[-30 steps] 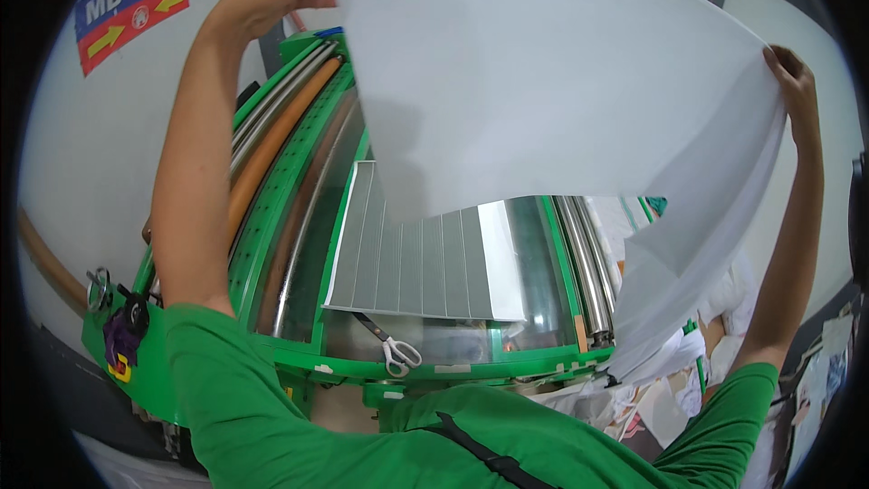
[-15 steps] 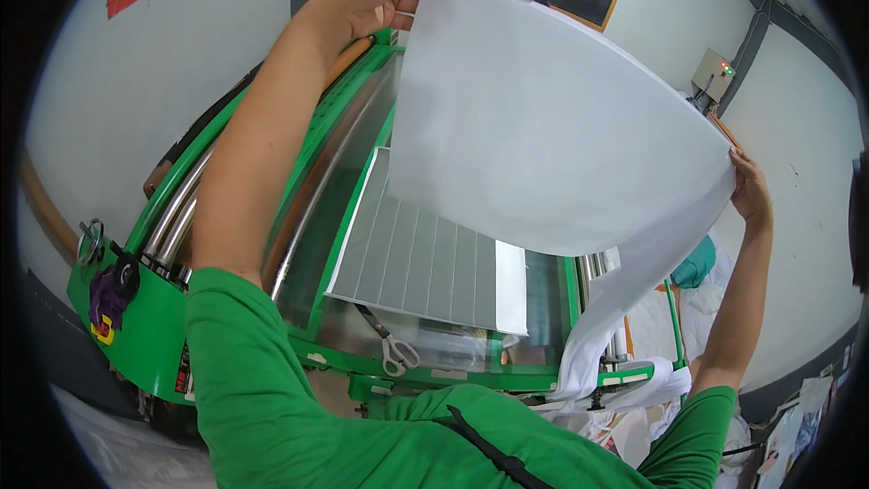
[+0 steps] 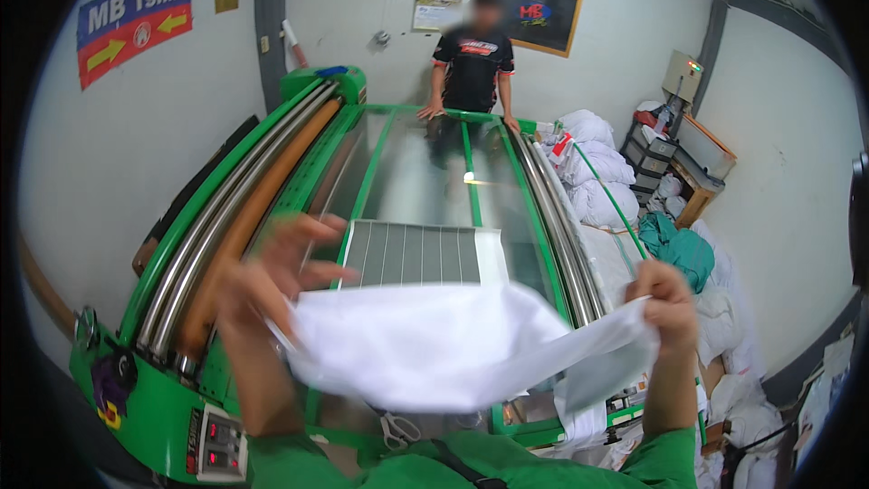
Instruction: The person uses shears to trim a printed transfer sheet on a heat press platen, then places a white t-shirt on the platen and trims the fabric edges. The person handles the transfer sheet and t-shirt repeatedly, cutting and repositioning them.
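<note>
A white sheet of fabric point(image 3: 425, 344) hangs between my two hands, low in front of me and blurred by motion. My right hand point(image 3: 665, 303) is closed on its right end. At the other end my left hand point(image 3: 281, 267) is smeared, several fingers spread; the fabric's edge lies against it, but whether it grips is unclear. Behind the fabric, a grey striped sheet with a white strip point(image 3: 412, 254) rests on the glass top of a green-framed machine point(image 3: 362, 190), partly covered. Scissors point(image 3: 398, 430) with white handles lie at the near edge, below the fabric.
Metal and brown rollers point(image 3: 262, 208) run along the machine's left side, steel rollers point(image 3: 552, 217) along its right. A person point(image 3: 472, 63) stands at its far end, hands on the edge. White bundles point(image 3: 593, 158) and a teal cloth point(image 3: 679, 249) are piled to the right.
Both my hands have come down, carrying the white fabric from high in front of me to low over the near end. The view has tilted up, showing more of the machine and the other person.
</note>
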Available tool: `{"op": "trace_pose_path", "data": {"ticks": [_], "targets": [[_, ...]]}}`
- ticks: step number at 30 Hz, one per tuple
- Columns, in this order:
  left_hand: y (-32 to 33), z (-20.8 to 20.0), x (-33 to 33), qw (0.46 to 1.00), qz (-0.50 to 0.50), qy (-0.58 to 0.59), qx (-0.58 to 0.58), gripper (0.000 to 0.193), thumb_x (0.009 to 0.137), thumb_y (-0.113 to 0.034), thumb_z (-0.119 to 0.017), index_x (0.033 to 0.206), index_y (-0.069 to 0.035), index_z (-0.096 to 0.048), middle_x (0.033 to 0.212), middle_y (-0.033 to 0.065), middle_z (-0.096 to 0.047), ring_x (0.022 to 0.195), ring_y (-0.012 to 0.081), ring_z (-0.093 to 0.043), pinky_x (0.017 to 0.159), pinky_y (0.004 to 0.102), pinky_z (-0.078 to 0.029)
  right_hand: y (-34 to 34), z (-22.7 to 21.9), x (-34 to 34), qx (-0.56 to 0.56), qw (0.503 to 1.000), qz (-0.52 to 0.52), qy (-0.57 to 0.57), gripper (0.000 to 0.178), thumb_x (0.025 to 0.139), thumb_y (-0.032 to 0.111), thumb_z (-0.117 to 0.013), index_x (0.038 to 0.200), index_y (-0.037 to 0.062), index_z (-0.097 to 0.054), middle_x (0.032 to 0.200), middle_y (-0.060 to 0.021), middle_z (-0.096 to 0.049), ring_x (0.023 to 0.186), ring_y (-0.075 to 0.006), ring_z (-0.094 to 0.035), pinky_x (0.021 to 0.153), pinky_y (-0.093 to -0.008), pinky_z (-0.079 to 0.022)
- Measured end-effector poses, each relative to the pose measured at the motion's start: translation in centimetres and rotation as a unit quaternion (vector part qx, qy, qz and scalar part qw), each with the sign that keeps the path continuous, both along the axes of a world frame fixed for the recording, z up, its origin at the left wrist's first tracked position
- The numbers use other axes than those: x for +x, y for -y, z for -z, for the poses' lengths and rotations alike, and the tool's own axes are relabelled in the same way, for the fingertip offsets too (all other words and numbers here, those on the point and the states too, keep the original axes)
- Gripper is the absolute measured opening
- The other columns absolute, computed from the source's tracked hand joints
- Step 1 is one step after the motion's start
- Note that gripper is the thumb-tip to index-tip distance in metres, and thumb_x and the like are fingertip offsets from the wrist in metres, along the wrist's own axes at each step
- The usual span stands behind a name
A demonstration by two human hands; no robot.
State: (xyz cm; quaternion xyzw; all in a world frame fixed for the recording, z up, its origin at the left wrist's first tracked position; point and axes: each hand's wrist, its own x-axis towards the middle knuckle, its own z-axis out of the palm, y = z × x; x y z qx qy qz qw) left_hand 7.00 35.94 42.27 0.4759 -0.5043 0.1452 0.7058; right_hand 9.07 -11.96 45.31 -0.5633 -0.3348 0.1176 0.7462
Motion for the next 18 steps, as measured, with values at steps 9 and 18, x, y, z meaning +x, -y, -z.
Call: {"op": "trace_pose_path", "data": {"ticks": [9,18], "targets": [[11.2,2.1,-8.8,0.901,-0.101,-0.257,0.335,0.015,0.085,-0.005,-0.082,0.096,0.004,-0.080,0.128,0.0207,-0.064,0.113,0.0291,-0.063,0.096,0.0387,-0.048,-13.1,5.4,1.7,-0.007,0.954,-0.293,-0.056,0.018,0.103,0.010,-0.070,0.117,-0.0011,-0.067,0.121,-0.0147,-0.072,0.112,-0.0183,-0.070,0.096,-0.0351,-0.057],[13.6,1.9,-13.7,0.949,0.082,-0.141,0.270,0.012,0.085,0.001,-0.076,0.095,0.004,-0.081,0.099,0.0247,-0.078,0.087,0.0369,-0.077,0.076,0.0416,-0.060,-4.4,40.3,16.7,-0.665,0.659,0.039,0.348,0.066,0.107,0.056,-0.051,0.164,0.0260,-0.038,0.171,-0.0148,-0.032,0.158,-0.0383,-0.031,0.122,-0.0761,-0.019]]}}
